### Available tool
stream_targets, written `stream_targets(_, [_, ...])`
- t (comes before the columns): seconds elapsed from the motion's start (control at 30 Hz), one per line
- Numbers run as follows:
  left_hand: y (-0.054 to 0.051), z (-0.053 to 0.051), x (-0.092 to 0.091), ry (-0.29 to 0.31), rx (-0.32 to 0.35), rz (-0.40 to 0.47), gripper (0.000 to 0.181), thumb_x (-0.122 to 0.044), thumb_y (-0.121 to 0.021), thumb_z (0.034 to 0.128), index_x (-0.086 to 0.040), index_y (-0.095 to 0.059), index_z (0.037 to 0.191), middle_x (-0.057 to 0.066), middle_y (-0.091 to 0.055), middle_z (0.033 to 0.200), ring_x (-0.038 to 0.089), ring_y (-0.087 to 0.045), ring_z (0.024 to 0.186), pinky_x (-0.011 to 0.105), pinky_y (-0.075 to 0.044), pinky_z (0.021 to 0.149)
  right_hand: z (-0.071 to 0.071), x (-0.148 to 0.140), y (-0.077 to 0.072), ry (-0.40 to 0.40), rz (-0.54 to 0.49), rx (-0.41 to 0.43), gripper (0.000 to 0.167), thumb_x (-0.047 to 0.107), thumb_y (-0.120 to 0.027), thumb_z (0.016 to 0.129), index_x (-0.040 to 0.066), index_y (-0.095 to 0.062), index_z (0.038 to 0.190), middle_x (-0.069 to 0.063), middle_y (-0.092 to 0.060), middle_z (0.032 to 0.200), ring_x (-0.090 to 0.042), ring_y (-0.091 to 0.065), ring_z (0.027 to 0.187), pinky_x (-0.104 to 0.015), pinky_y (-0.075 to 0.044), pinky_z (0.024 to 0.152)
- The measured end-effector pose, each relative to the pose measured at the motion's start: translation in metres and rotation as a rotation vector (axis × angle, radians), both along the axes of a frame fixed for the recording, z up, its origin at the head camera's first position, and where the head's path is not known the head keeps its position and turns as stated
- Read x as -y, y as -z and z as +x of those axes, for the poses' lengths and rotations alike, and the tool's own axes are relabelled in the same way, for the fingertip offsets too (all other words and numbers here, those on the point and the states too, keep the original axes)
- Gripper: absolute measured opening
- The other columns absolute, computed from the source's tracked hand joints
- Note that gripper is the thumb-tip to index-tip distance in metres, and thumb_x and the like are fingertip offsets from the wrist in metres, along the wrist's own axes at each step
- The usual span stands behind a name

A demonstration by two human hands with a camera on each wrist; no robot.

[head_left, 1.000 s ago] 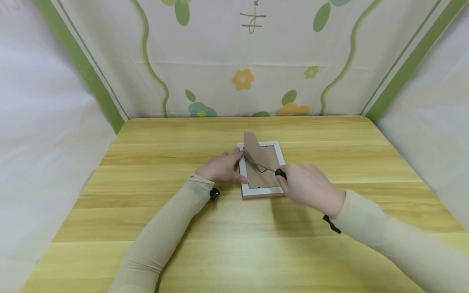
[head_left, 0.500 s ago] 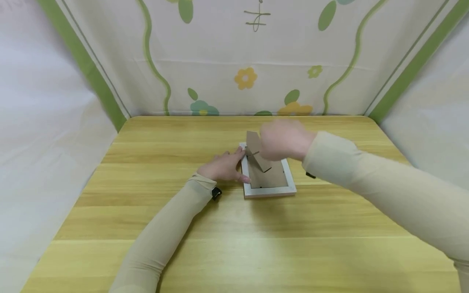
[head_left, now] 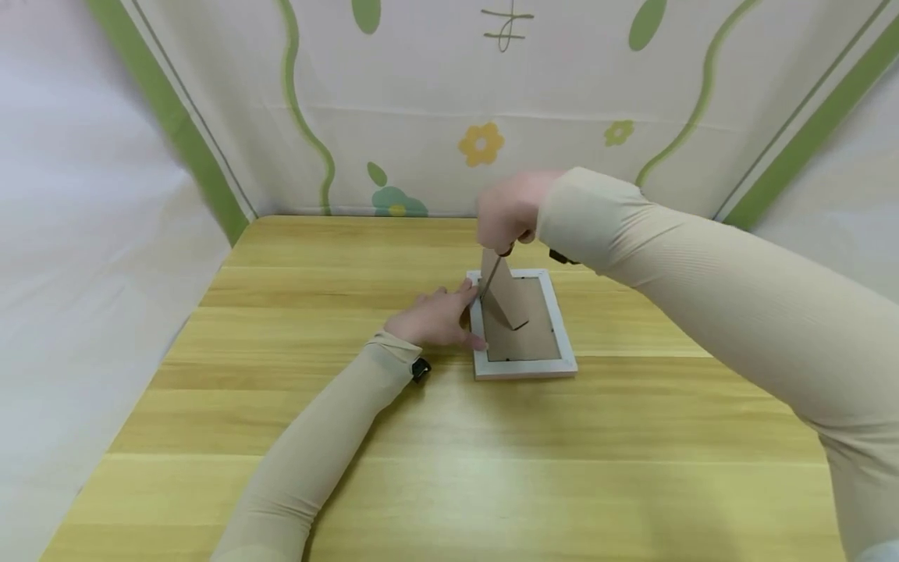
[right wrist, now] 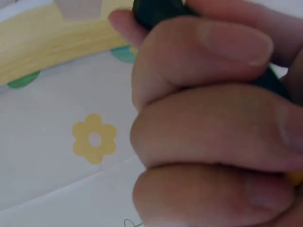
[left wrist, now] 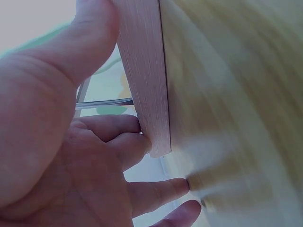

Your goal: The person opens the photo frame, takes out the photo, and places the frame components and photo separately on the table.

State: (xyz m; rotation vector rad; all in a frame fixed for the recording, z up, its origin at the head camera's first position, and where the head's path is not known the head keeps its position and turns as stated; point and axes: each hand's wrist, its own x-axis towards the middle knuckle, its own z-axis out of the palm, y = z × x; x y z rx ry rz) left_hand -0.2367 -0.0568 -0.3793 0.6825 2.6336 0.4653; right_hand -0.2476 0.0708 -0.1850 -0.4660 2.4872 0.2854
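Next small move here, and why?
Probably a slight tilt of the tool to pry at the inner left edge of the frame. Its shaft reaches down to that edge beside the raised flap, the right hand grips its handle from above, and the left hand rests against the frame's left side, which should steady it.

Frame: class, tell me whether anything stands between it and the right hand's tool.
Nothing visible does: the tool runs from the right hand down to the left inner edge of the frame, with the raised stand close by.
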Motion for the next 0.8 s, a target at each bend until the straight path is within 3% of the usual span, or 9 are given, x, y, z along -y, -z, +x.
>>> stream_targets(0.27, [-0.002,0.006,-0.005,0.001,-0.003,0.002,0.105,-0.06,-0.074,0.0805,-0.019,-0.018,0.16,0.001,-0.011,0.164,0.04,-0.021,0.146,0.059,-0.02,0.114,-0.004,-0.002,-0.005,-0.013,0.032,0.017,0.018,0.007,-0.042,0.09,0.015,-0.045,0.075,0.004,-0.024,0.055,-0.012,-0.016,0.049,-0.027,-0.019,0.047])
stream_targets(0.6, [-0.002,0.006,0.0,0.022,0.014,0.016,0.107,-0.058,-0.075,0.081,-0.017,-0.016,0.16,0.004,-0.009,0.164,0.044,-0.017,0.146,0.06,-0.016,0.114,0.005,-0.019,-0.002,-0.042,-0.005,0.009,0.027,0.007,-0.043,0.086,0.019,-0.037,0.062,0.003,-0.029,0.054,-0.012,-0.019,0.05,-0.028,-0.02,0.051])
stream_targets(0.8, [-0.001,0.006,0.002,-0.003,0.032,0.018,0.107,-0.057,-0.075,0.081,-0.019,-0.015,0.16,0.002,-0.007,0.164,0.043,-0.016,0.147,0.062,-0.015,0.114,0.012,-0.009,-0.004,-0.131,0.075,-0.031,0.03,0.013,-0.04,0.09,0.018,-0.04,0.06,0.003,-0.035,0.056,-0.012,-0.023,0.051,-0.029,-0.024,0.052])
